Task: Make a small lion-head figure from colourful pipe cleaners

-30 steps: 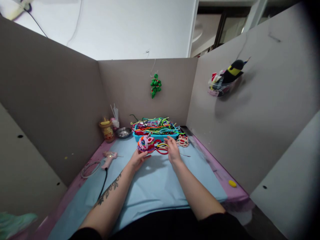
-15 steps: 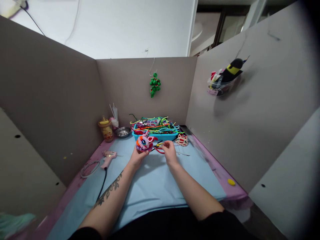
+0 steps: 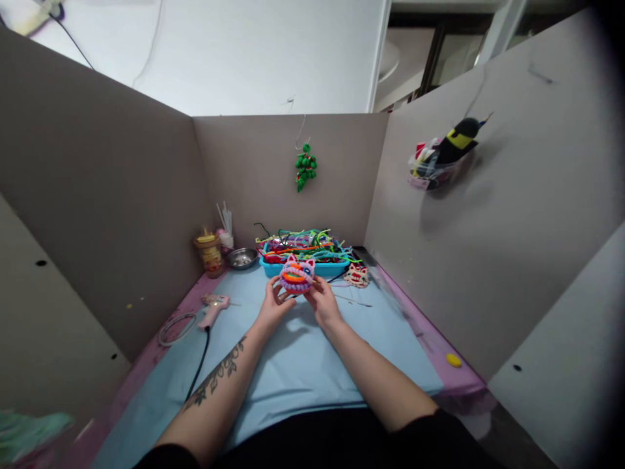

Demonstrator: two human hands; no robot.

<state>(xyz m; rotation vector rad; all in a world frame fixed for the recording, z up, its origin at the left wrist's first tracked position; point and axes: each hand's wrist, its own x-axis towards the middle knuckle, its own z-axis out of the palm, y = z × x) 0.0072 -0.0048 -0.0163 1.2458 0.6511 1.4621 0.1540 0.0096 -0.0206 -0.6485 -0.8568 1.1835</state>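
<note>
A fuzzy pipe-cleaner animal head, pink and purple with an orange mouth, pointed ears and a blue eye, is held up above the blue table cover with its face toward me. My left hand grips its lower left side, thumb along the bottom edge. On the other side my right hand has closed its fingers on the lower right edge. The undersides and some fingertips are hidden behind the head. A second, cream and red pipe-cleaner head lies beyond my right hand.
Behind the hands stands a blue basket heaped with coloured pipe cleaners. At left are a pink glue gun with a cable, a metal bowl and a lidded cup. A yellow disc sits at the right edge. Grey panels surround the table.
The head has moved slightly right and turned to face me. My right hand has left the red-handled tool and taken hold of the head; the tool no longer shows.
</note>
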